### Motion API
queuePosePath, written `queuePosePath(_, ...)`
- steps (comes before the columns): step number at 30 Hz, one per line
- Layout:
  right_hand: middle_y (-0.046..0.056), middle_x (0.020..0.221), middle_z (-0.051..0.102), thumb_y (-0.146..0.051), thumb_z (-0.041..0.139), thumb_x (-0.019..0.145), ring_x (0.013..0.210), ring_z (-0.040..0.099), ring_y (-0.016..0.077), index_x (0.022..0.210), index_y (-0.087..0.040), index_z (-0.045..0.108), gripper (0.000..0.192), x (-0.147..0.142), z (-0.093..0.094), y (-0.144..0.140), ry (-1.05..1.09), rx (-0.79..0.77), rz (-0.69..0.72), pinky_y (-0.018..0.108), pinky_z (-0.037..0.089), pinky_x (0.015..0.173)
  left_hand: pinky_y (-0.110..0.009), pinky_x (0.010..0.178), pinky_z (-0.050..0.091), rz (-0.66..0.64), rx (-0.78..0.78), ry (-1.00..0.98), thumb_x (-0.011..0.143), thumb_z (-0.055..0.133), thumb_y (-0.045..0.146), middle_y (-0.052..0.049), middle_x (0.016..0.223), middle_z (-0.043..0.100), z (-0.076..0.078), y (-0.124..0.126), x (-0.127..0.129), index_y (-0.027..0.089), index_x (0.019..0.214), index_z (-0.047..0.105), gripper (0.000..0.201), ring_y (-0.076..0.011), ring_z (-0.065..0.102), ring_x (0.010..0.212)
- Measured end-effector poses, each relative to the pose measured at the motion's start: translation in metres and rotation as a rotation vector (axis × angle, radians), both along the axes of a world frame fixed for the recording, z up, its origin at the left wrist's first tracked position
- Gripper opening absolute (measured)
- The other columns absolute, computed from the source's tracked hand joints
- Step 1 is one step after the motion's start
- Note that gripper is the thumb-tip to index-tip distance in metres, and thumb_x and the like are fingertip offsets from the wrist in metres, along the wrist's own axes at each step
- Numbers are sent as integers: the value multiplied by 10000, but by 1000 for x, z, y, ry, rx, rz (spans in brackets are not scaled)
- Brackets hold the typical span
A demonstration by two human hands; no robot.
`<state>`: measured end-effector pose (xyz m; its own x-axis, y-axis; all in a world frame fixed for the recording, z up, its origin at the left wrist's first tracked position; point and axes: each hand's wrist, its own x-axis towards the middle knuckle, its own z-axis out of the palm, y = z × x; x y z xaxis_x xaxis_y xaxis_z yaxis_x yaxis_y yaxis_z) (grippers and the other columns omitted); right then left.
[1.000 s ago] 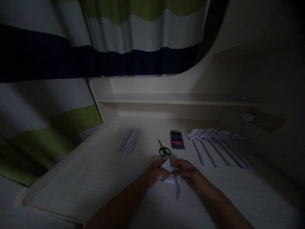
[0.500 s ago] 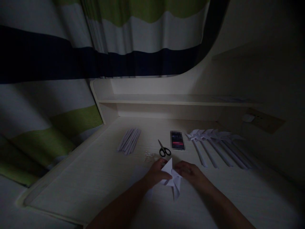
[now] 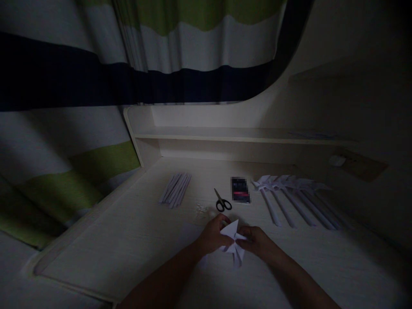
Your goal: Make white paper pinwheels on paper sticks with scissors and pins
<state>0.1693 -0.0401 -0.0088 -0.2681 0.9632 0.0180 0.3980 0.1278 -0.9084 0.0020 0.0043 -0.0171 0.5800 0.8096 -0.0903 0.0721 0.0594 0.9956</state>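
Note:
A white paper pinwheel [image 3: 230, 230] with folded, pointed blades is held just above the desk between both hands. My left hand [image 3: 213, 234] grips it from the left, thumb on its front and fingers behind. From the right, my right hand [image 3: 255, 239] pinches a blade close to the centre, its thumb in front; the other fingertips are partly hidden. Black-handled scissors [image 3: 222, 203] lie just beyond the hands. Small paper scraps [image 3: 201, 209] sit left of the scissors. White paper [image 3: 189, 234] lies beside my left forearm, partly covered by it.
A bundle of rolled paper sticks [image 3: 175, 190] lies at the left. Several finished pinwheels on sticks [image 3: 289, 189] are lined up at the right. A phone [image 3: 240, 189] rests between them. Behind runs a low shelf [image 3: 209, 134], with a striped curtain [image 3: 206, 51] above it.
My right hand has moved in from beside the pinwheel and now pinches a blade near its centre. The pinwheel has turned and shifted slightly. My left hand keeps hold of it.

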Motion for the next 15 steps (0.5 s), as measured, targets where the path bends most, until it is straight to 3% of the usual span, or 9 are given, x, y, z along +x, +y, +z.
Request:
queuePosePath(6,32,700,645,-255,579,665,664,578,188,769,-129,635,173,0,0,-1,139,-58,-5,253,418,594,-216,521,373,48,-37,-67,445,691,83,6,680,560,6,1,0,147,871,473,482,-132,529,602)
queuePosePath(15,42,658,659,-363,655,576,608,574,182,698,-123,643,269,3,3,5,361,-87,-232,276,414,592,-295,648,420,223,-262,-368,554,676,232,-55,787,591,18,2,2,133,866,494,374,-175,561,722)
